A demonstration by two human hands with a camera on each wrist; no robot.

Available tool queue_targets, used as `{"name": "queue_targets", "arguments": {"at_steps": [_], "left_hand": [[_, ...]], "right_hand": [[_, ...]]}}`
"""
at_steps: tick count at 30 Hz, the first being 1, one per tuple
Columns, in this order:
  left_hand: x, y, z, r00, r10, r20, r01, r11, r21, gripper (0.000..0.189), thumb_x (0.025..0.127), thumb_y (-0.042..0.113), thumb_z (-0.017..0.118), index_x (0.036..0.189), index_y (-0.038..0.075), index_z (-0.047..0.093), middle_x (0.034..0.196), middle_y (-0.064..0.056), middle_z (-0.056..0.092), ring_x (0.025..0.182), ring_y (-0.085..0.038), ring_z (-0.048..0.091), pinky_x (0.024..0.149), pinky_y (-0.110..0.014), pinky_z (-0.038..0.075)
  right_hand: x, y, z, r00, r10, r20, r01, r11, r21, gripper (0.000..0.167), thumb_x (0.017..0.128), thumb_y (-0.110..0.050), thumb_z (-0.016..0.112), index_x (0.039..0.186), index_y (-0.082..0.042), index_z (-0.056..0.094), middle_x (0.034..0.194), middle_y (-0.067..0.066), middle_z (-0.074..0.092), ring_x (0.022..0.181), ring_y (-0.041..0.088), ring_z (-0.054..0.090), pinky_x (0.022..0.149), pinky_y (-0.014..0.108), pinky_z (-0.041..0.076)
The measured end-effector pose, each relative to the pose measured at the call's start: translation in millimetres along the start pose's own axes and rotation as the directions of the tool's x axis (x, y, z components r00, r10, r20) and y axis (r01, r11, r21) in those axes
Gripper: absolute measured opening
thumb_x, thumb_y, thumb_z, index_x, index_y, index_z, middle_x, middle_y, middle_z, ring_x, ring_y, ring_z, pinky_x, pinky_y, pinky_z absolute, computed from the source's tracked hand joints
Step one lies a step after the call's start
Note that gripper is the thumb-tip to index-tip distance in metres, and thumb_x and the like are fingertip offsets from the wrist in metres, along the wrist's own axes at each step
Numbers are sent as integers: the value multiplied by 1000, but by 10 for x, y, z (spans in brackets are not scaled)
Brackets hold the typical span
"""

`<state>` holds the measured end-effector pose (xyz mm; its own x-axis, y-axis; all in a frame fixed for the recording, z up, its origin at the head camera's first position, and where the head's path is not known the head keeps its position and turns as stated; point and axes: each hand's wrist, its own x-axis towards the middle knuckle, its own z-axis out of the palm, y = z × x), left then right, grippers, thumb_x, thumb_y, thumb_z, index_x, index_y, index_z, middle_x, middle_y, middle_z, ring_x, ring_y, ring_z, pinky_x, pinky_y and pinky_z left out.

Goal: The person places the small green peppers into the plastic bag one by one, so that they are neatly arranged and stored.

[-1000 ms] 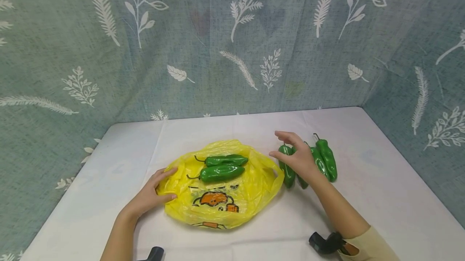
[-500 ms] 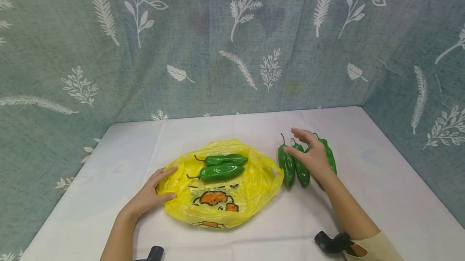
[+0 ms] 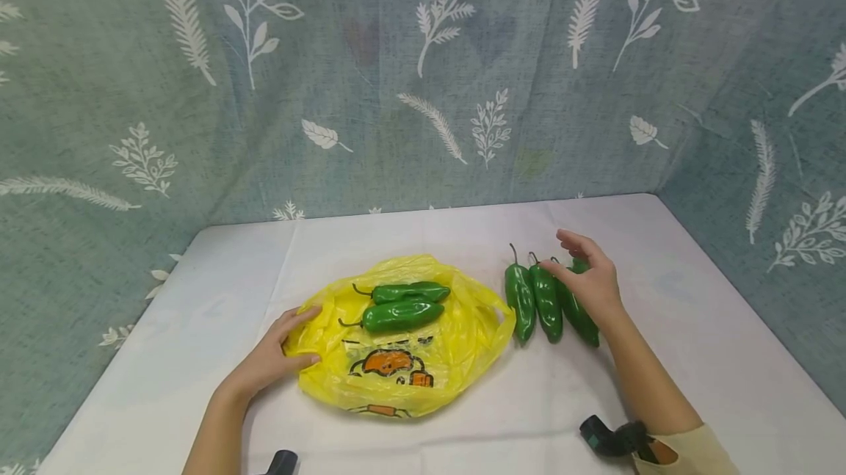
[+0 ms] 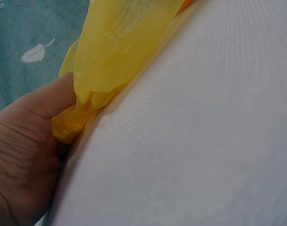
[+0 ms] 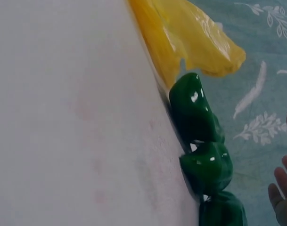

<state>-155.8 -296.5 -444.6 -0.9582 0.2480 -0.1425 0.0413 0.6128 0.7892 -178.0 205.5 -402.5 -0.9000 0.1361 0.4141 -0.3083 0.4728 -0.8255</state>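
Observation:
A yellow plastic bag (image 3: 469, 357) with an orange cartoon print lies flat on the white-covered table. Two green chili peppers (image 3: 403, 316) lie side by side on top of it. My left hand (image 3: 274, 350) holds the bag's left end, thumb and forefinger apart on the film; yellow plastic bunches beside the thumb in the left wrist view. More green peppers (image 3: 547, 304) lie in a row right of the bag, stems pointing away. Over the right end of that row is my right hand (image 3: 593, 284), thumb and fingers spread with nothing between them, partly hiding the rightmost pepper.
A green-grey cloth (image 3: 370, 167) with white leaf prints hangs behind the table and along its sides. Black wrist cameras (image 3: 615, 438) sit on both forearms. The bag's handle loop (image 3: 504, 313) reaches close to the leftmost pepper of the row.
My right hand has moved rightward along the row, from above the leftmost peppers to the right end, uncovering the peppers on the left. My left hand and the bag stay put.

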Motion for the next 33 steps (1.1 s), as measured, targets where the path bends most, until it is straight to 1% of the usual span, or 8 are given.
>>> {"name": "queue_targets", "arguments": {"at_steps": [5,10,13,16,20,24,27,33], "left_hand": [[-10,-1,6,1000,3,-4,-3,1000,12,80,77,34,77,146,24,37,154,-17,14,140,-46,8,103,-72,10],[-6,-9,5,1000,13,-8,-12,1000,20,80,77,34,77,146,24,37,154,-18,14,140,-46,8,103,-72,10],[-4,-12,6,1000,8,-8,-8,1000,22,81,76,34,77,146,24,37,154,-18,14,140,-46,8,103,-72,10],[-3,-11,10,1000,-3,-8,3,1000,17,81,76,34,77,146,24,37,154,-18,14,140,-46,8,104,-72,10],[0,-5,14,1000,-2,-7,2,1000,10,81,76,34,77,146,22,37,154,-18,14,140,-46,8,104,-72,10],[10,-12,15,1000,10,-7,-10,1000,16,80,77,34,77,146,23,37,154,-18,14,140,-46,8,103,-72,10],[17,-22,15,1000,16,-10,-16,1000,27,80,77,34,76,146,24,37,154,-18,15,140,-46,8,103,-73,10],[13,-15,15,1000,23,-17,-22,999,46,79,77,35,76,146,24,37,153,-17,18,140,-46,11,102,-73,11]], "right_hand": [[22,55,-67,999,19,-43,-18,1000,3,56,80,-13,75,132,-6,53,129,14,57,114,24,51,99,36,40],[51,148,-116,994,26,-106,-23,999,28,54,80,-15,76,129,-5,55,127,14,58,108,11,51,96,21,39],[56,202,-149,989,27,-143,-23,999,24,54,80,-16,76,128,-4,55,127,15,58,109,13,53,96,18,40],[75,319,-170,986,23,-168,-29,999,-31,55,81,-21,75,129,-5,55,127,14,58,111,15,53,96,17,40],[99,535,-179,980,5,-198,-17,998,-57,56,80,-29,76,129,-8,56,125,10,60,109,4,51,93,11,39],[91,499,-218,978,68,-198,-74,997,-23,55,82,-25,75,129,-6,55,126,11,59,108,3,50,96,16,40],[80,402,-243,970,162,-183,-162,987,15,55,83,-21,73,131,-5,53,130,13,57,113,15,51,101,28,41],[43,448,-235,949,284,-136,-283,959,28,59,85,-25,71,135,-4,48,135,15,52,122,28,47,105,41,38]]}}
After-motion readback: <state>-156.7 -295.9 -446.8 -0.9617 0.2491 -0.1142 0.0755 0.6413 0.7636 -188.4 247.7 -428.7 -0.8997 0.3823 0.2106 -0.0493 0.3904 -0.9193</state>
